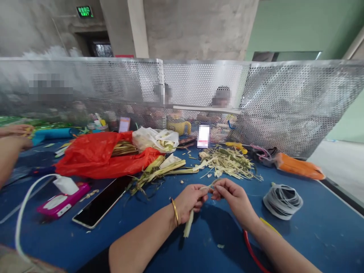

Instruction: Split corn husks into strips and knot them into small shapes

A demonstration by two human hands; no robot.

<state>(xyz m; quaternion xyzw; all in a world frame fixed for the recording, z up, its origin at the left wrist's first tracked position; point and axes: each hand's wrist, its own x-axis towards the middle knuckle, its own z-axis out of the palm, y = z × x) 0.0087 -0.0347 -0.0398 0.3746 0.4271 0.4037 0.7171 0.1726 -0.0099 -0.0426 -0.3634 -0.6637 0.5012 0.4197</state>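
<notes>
My left hand [191,201], with a gold bangle at its wrist, is closed around a pale dried plant strip [188,225]. The strip's lower end hangs below my fist and its upper end sticks out toward the right. My right hand [231,195] pinches that upper end between thumb and fingers, close to my left fingertips. Just beyond my hands lies a heap of shredded plant scraps [229,162]. To the left of it, longer dried stalks [159,170] spill from a red plastic bag [96,157].
A smartphone [104,201] and a magenta power strip [64,201] with a white plug lie left. On the right are a coil of clear cord [283,201], an orange packet [299,167] and a red-handled tool [251,250]. A perforated metal screen [199,81] stands behind. Another person's hand [21,131] works far left.
</notes>
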